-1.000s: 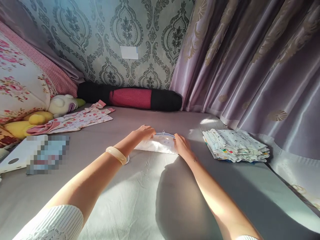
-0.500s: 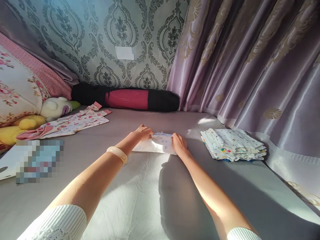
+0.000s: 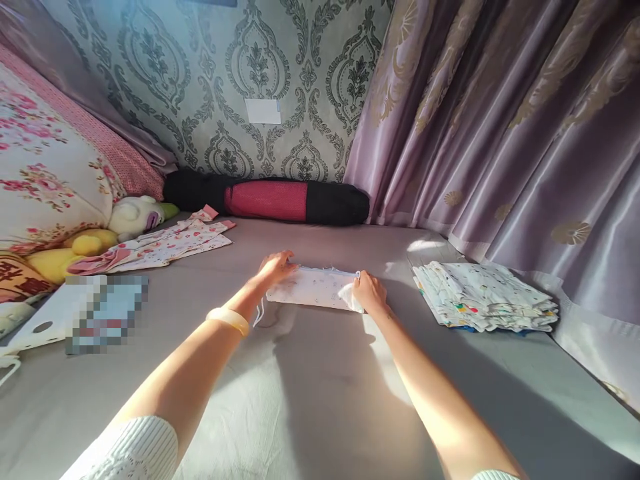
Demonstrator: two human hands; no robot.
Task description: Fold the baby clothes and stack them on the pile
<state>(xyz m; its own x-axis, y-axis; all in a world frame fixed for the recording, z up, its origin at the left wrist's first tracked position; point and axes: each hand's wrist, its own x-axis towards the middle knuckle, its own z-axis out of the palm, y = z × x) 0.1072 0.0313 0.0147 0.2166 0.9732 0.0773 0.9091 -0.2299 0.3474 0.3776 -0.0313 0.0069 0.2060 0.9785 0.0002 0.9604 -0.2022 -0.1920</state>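
A folded white cloth (image 3: 315, 288) with a small print, a bluish far edge and thin white ties lies flat on the bed sheet in front of me. My left hand (image 3: 276, 268) is at its far left corner, fingers bent over the edge and closed on the cloth. A loose white cord (image 3: 259, 313) hangs below that wrist, beside the cloth. At the right end, my right hand (image 3: 370, 292) pinches the cloth's edge, and the near right corner is slightly lifted. Both hands hide the parts of the cloth they grip.
A stack of folded printed cloths (image 3: 485, 293) lies on the right, near the curtain (image 3: 480, 133). Pink-patterned clothing (image 3: 170, 243), plush toys (image 3: 135, 217) and a white bag-like item (image 3: 60, 310) are on the left. A black and red roll (image 3: 270, 200) lies along the wall.
My right hand has shifted slightly right along with the cloth's right end, and more of the cloth shows between my hands. The white cord now shows beside my left wrist. The view has turned left.
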